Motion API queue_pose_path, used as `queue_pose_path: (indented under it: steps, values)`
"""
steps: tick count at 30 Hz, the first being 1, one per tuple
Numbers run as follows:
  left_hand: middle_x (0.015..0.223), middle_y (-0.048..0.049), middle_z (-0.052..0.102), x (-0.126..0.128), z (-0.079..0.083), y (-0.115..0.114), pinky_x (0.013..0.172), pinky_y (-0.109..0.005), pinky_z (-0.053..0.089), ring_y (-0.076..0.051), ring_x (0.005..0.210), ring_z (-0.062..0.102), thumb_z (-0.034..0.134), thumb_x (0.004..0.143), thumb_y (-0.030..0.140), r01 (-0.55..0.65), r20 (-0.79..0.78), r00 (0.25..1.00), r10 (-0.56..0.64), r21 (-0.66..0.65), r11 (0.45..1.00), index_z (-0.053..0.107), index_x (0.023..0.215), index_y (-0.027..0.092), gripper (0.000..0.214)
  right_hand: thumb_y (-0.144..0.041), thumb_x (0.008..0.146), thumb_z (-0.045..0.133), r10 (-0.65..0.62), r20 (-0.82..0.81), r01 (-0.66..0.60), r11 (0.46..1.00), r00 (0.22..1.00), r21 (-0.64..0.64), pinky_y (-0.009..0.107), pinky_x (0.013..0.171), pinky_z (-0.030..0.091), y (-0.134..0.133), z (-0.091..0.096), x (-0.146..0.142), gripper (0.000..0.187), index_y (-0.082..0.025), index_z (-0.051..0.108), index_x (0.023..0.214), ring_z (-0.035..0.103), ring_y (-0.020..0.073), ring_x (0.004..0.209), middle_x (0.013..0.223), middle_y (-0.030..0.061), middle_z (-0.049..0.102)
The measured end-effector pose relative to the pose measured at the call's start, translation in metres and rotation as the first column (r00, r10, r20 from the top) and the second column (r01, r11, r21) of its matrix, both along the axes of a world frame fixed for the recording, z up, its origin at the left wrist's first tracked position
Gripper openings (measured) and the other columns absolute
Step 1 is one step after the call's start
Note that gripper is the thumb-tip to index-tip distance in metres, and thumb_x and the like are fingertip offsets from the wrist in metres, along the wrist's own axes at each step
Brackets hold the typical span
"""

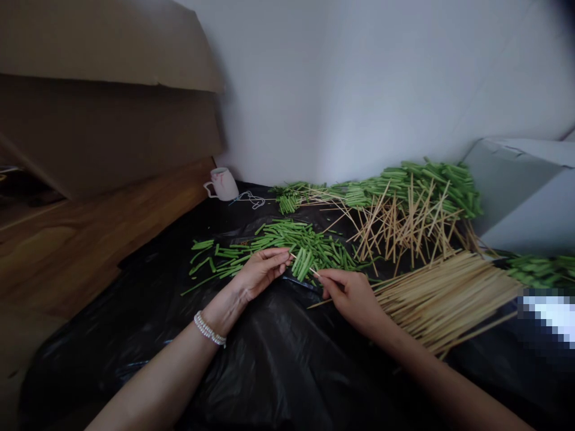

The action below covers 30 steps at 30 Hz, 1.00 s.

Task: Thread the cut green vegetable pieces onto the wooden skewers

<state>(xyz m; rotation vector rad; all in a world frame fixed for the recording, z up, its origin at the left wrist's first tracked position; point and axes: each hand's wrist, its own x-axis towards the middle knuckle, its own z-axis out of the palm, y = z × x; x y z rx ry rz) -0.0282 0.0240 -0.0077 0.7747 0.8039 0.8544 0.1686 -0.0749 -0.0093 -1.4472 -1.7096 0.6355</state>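
A wooden skewer (313, 272) threaded with several short green stalk pieces (302, 263), which look like cut beans or garlic stems, is held level between my hands. My left hand (265, 269), with a beaded bracelet at the wrist, pinches its left end. The fingers of my right hand (344, 293) close on the other end. Just behind the held pieces lies a loose heap of cut green stalks (287, 233). Beside my right forearm a wide bundle of bare skewers (449, 296) is spread out, partly hidden by that arm.
Black plastic sheeting (269, 359) covers the work surface. Loaded skewers (404, 185) pile up against the wall, their bare ends crossing toward me. A white mug (222, 184) stands back left by a tangled cord (254, 199). Cardboard (112, 131) rises at left, a pale box (525, 179) at right.
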Motion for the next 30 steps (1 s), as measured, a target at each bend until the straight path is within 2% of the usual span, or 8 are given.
queue_pose_path:
  steps: [13, 22, 26, 30]
  values:
    - [0.075, -0.0054, 0.071, -0.002, -0.002, 0.001, 0.06, -0.015, 0.05, -0.007, 0.063, 0.063, 0.079, 0.069, 0.007, 0.06, 0.013, 0.998, -0.06, -0.011, 0.998, 0.072, 0.08, 0.009, 0.013, -0.027, 0.089, 0.047, 0.008, -0.002, -0.008, 1.0, 1.0, 0.006, 0.023, 0.055, 0.039, -0.001, -0.001, 0.0, 0.025, -0.021, 0.071, 0.082, 0.056, 0.0136, 0.054, 0.058, -0.0018, 0.062]
    - [0.066, -0.0023, 0.068, 0.002, -0.005, -0.005, 0.061, -0.018, 0.046, -0.007, 0.058, 0.059, 0.087, 0.058, 0.018, 0.096, -0.068, 0.993, -0.093, 0.034, 0.995, 0.073, 0.077, 0.01, 0.024, -0.026, 0.089, 0.047, 0.025, 0.011, -0.025, 1.0, 1.0, 0.004, 0.023, 0.054, 0.036, -0.001, 0.0, -0.002, 0.027, -0.02, 0.068, 0.075, 0.053, 0.0127, 0.053, 0.056, -0.002, 0.059]
    - [0.071, -0.002, 0.069, 0.003, -0.005, -0.005, 0.065, -0.019, 0.046, -0.007, 0.063, 0.059, 0.087, 0.059, 0.024, 0.043, -0.084, 0.996, -0.033, 0.124, 0.991, 0.075, 0.077, 0.012, 0.025, -0.031, 0.089, 0.047, -0.009, -0.036, 0.009, 1.0, 0.999, 0.014, 0.023, 0.055, 0.038, 0.001, -0.001, 0.001, 0.027, -0.02, 0.07, 0.081, 0.055, 0.0134, 0.054, 0.058, -0.0009, 0.062]
    - [0.088, -0.0063, 0.073, 0.001, -0.004, 0.0, 0.074, -0.023, 0.046, -0.013, 0.078, 0.062, 0.082, 0.066, 0.032, -0.072, -0.2, 0.969, 0.146, 0.334, 0.94, 0.076, 0.087, 0.015, 0.028, -0.042, 0.086, 0.051, -0.162, -0.203, 0.164, 0.986, 0.966, -0.008, 0.024, 0.047, 0.036, 0.008, 0.0, 0.01, 0.032, -0.017, 0.071, 0.091, 0.048, 0.012, 0.046, 0.059, 0.0001, 0.064]
